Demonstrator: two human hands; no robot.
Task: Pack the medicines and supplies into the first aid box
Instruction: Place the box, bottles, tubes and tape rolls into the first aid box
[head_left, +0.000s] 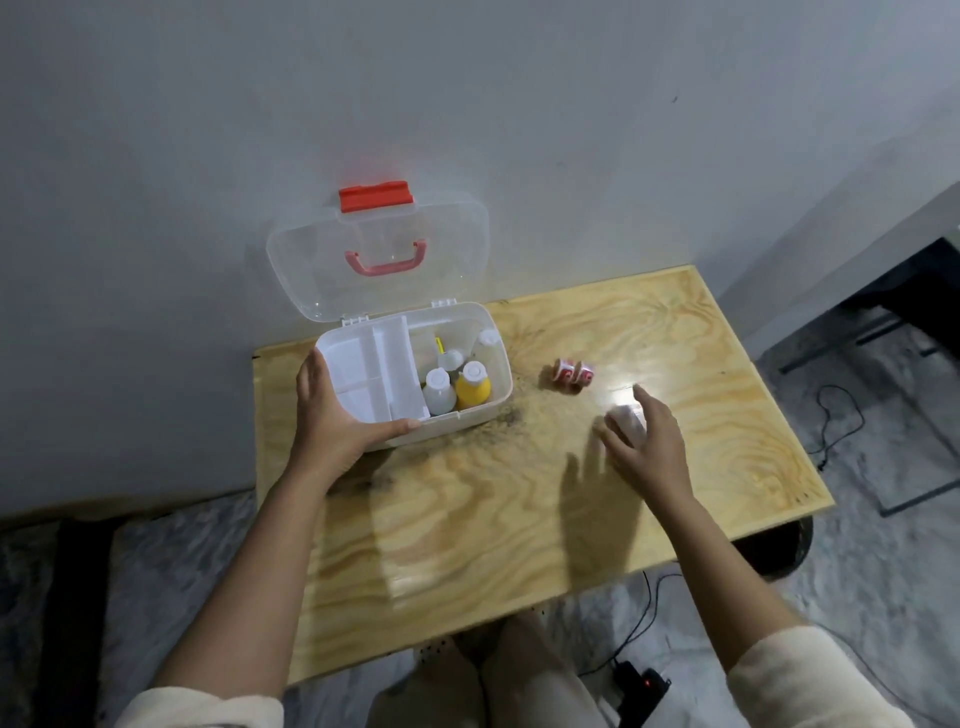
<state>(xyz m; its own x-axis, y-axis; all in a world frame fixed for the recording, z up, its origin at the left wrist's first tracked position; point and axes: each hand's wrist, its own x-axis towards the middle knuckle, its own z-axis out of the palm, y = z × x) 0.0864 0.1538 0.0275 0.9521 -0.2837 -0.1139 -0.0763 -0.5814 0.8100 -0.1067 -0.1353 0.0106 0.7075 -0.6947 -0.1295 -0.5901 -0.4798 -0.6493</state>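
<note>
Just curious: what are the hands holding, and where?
The left hand grips the first aid box at its near-left corner. The right hand is over a blurred pale item; grasp unclear.

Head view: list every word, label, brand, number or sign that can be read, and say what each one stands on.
No text here can be read.
Two small red-and-white rolls on the wooden table: white marks on a red band, too blurred to read.
Yellow bottle and white bottles in the first aid box: no label legible.
Clear lid with red latch and handle: no marking visible.
</note>
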